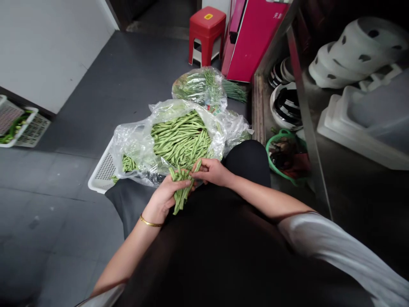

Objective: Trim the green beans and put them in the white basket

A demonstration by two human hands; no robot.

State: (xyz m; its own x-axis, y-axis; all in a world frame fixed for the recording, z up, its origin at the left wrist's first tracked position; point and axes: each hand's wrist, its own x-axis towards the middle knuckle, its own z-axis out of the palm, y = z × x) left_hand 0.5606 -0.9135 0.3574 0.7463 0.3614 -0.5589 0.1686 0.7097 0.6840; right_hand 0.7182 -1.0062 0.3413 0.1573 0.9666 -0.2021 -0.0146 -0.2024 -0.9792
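My left hand (166,192) is closed around a bunch of green beans (181,197), its thumb lying across them. At the bunch's upper end, my right hand (211,171) pinches a green bean (197,167) between thumb and fingertips. Just beyond both hands, a large clear plastic bag (137,134) lies open, with a heap of green beans (180,136) inside. Part of a white perforated basket (104,172) shows under the bag's left side, with more beans seen through the plastic there.
Behind the bag lie a bag of leafy greens (200,87) and a red stool (207,32). To the right, a metal shelf (306,115) holds white containers, with a green basket (270,160) low beside my knee. Another white basket (33,128) stands far left.
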